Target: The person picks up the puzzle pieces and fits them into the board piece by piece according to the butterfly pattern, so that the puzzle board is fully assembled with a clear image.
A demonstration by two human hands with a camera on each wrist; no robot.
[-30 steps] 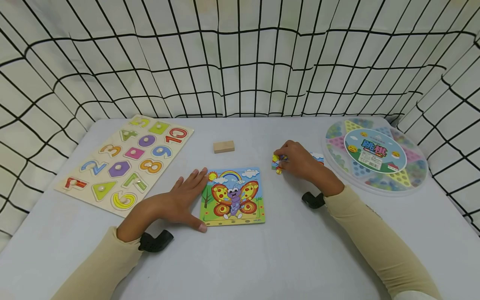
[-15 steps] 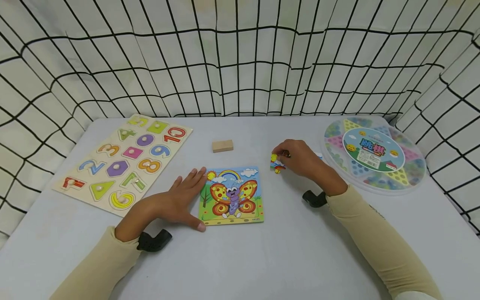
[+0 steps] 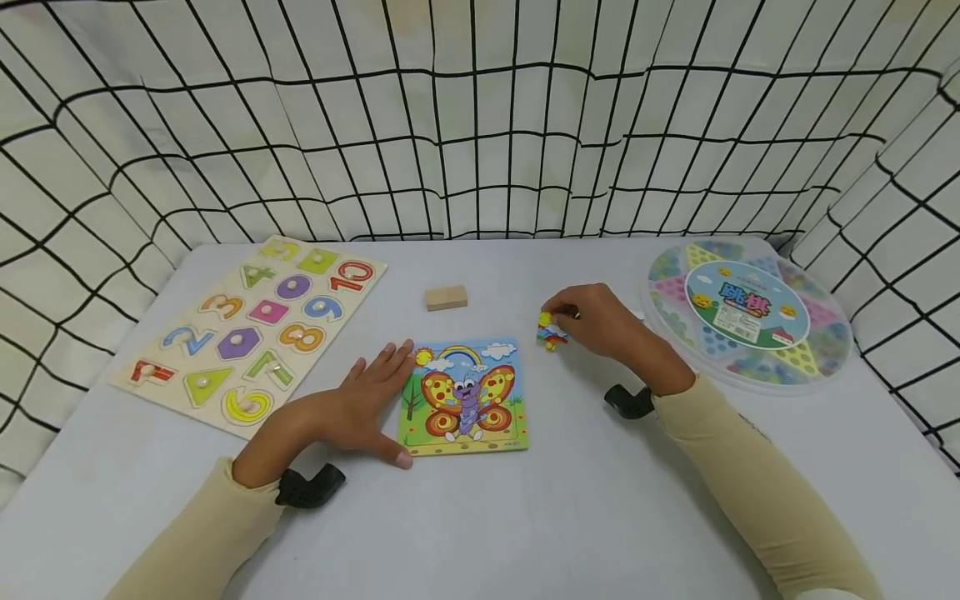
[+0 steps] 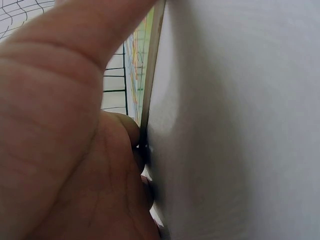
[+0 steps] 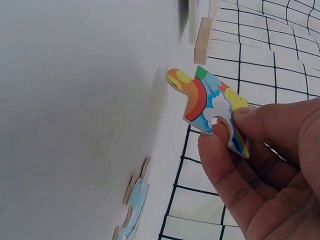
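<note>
My right hand [image 3: 600,321] pinches a jigsaw puzzle piece [image 5: 210,97] between thumb and fingers. The piece has a sun, a cloud and an orange patch, and in the right wrist view it is held up off the table. Another light-blue puzzle piece [image 5: 134,207] lies on the table below that hand; in the head view the hand hides most of it. With fingers stretched out, my left hand [image 3: 360,412] rests on the table and touches the left edge of a square butterfly puzzle [image 3: 465,400]. The palm fills much of the left wrist view.
Behind the butterfly puzzle lies a small wooden block [image 3: 446,297]. A board of numbers and shapes [image 3: 247,329] is at the left. At the right sits a round Chinese checkers box [image 3: 750,308]. A black wire grid [image 3: 480,142] closes off the back and sides.
My right hand has lifted the puzzle piece slightly and shifted it a little leftward, with more of its face now showing. My left hand stays at the butterfly puzzle's edge.
</note>
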